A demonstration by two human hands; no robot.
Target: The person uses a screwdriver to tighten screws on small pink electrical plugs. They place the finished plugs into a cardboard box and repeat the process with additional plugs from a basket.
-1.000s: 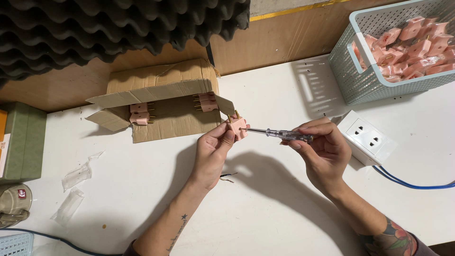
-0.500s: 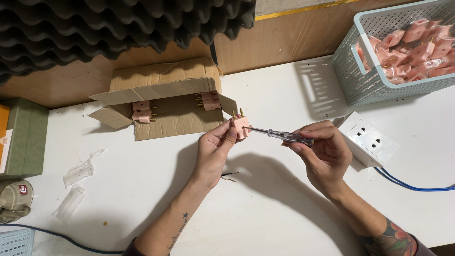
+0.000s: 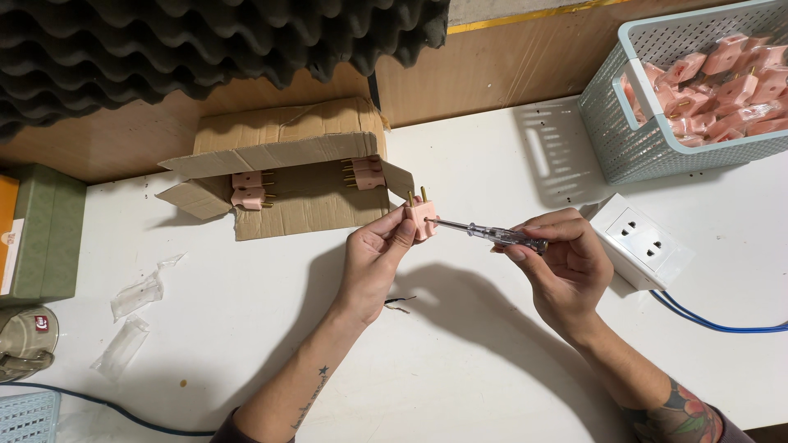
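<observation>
The person is working a screw on a small pink plug (image 3: 422, 218), and I'd judge this to be the fastening or loosening step, with the tool already seated. The left hand (image 3: 376, 261) is holding the plug up above the white table (image 3: 460, 361), just in front of the open cardboard box (image 3: 283, 168), fingers curled closed around the plug's body with the thumb pressing its near face and the brass pins pointing up and away. The right hand (image 3: 558, 261) is gripping a slim screwdriver (image 3: 491, 234) with a clear handle, fingertips pinched shut around the handle while the metal tip is touching the plug's side. The tool is lying nearly level, pointing leftward into the plug. Both forearms are reaching up from the lower edge of the view and angling in toward each other, wrists bent a little, hands raised off the tabletop rather than resting on it. What comes next, as I see it, calls for a steady plug and small finger rolls of the handle, keeping the tip square so it doesn't slip off. More pink plugs are sitting inside the box, and a pale mesh basket (image 3: 632, 135) at the far right is holding a heap of them. A white socket block (image 3: 642, 242) is lying just beside the right hand.
</observation>
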